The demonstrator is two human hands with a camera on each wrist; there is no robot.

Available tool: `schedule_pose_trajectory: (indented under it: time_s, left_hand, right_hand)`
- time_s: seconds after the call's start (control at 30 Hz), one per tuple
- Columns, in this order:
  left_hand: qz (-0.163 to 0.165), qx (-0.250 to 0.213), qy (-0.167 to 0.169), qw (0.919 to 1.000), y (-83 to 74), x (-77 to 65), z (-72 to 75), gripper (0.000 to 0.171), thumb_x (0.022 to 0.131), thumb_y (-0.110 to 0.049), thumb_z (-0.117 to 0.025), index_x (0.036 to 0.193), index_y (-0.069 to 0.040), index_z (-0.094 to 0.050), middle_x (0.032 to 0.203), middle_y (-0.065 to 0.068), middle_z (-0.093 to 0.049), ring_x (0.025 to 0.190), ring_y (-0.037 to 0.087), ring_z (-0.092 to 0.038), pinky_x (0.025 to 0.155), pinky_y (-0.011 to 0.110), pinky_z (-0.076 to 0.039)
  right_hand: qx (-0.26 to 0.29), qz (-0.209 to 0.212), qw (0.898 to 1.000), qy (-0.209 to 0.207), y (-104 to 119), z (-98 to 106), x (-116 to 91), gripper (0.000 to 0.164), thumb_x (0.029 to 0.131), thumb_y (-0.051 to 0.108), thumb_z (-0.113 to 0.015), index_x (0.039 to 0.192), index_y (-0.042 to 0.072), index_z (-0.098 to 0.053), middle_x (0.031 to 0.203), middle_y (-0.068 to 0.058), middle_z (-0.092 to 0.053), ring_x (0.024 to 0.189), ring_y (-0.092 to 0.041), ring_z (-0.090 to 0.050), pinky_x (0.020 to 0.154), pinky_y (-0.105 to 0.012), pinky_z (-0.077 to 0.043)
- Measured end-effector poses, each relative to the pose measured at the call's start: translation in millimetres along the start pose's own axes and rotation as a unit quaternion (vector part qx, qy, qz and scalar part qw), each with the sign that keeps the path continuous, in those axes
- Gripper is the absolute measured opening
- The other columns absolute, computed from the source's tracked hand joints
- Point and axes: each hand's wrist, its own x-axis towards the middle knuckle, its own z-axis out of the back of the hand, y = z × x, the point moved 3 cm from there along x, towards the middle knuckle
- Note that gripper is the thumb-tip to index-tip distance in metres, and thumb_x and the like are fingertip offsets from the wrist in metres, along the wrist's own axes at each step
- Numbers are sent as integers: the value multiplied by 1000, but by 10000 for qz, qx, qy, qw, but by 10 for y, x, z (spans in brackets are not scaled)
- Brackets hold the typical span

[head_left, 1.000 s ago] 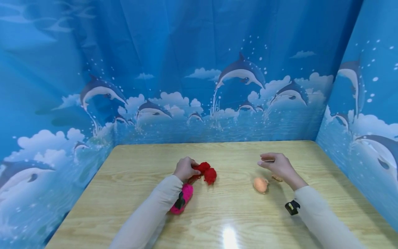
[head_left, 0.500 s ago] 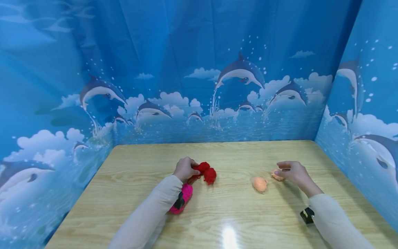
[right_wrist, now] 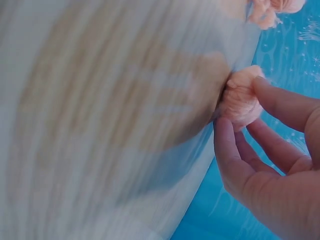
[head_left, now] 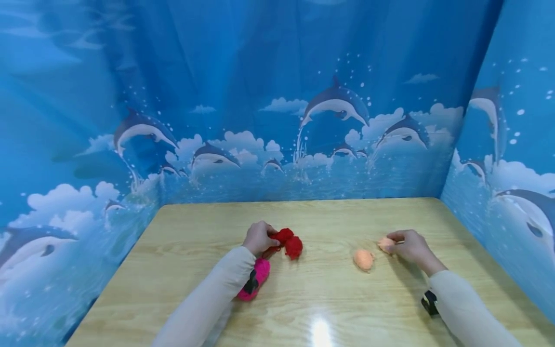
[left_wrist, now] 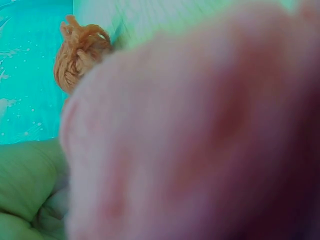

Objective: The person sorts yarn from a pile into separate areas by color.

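In the head view my left hand (head_left: 257, 237) grips red yarn between thumb and fingers. Two small red yarn balls (head_left: 294, 247) sit just right of its fingertips, close together on the table. In the left wrist view the blurred hand fills most of the picture, with an orange-looking yarn bundle (left_wrist: 77, 57) beyond it. My right hand (head_left: 409, 248) pinches a peach yarn ball (right_wrist: 241, 97), thumb on one side and fingers on the other, right at the table surface. A second peach yarn ball (head_left: 363, 260) lies to the left of that hand.
A bright pink yarn skein (head_left: 260, 272) lies on the table, partly hidden under my left forearm. The wood-grain table (head_left: 329, 294) ends at the back and right against a blue dolphin-print curtain (head_left: 260, 120). A small black device (head_left: 429, 302) hangs at my right wrist.
My right hand has moved right and down from above the peach yarn balls, and its fingers have closed on the farther one. The left hand stays in place on the red yarn.
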Motion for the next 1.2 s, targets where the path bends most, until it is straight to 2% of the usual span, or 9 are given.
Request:
schedule_pose_trajectory:
  time_s: [0.2, 0.57, 0.8, 0.97, 1.2]
  left_hand:
    - [111, -10, 6, 9999, 7, -47, -29, 25, 78, -8, -79, 102, -3, -75, 98, 10, -72, 95, 27, -65, 78, 35, -55]
    - [168, -61, -24, 9998, 49, -18, -42, 27, 77, -7, -79, 103, -2, -74, 98, 11, -72, 94, 27, -66, 77, 35, -56]
    - [77, 34, 14, 10000, -18, 0, 6, 27, 76, -6, -80, 102, 1, -74, 99, 13, -72, 95, 29, -66, 80, 37, -56]
    - [188, 71, 134, 9997, -66, 33, 71, 37, 77, -7, -80, 110, 3, -70, 106, 15, -70, 101, 29, -64, 83, 36, -55]
    - [188, 158, 194, 9995, -252, 87, 162, 41, 78, -10, -80, 115, 3, -68, 108, 15, -70, 103, 28, -64, 86, 37, -54]
  right_hand:
    - [-135, 113, 9998, -25, -38, -26, 5, 44, 88, 14, -69, 121, -14, -58, 117, -32, -58, 106, -45, -55, 81, -48, -50]
    - [-131, 15, 9999, -43, -3, -32, -1, 44, 88, 14, -69, 121, -14, -57, 116, -32, -58, 103, -42, -56, 79, -46, -51]
    - [-129, -41, 9999, -15, -30, -42, 2, 46, 89, 15, -68, 122, -13, -57, 118, -32, -57, 105, -43, -55, 80, -46, -50]
    - [-79, -128, 9999, 11, -18, -31, 5, 46, 90, 16, -68, 124, -13, -56, 121, -33, -55, 108, -44, -53, 83, -48, -49]
    - [-90, -170, 9998, 5, 1, -3, 8, 47, 90, 15, -68, 125, -13, -54, 122, -34, -54, 109, -45, -52, 83, -49, -49]
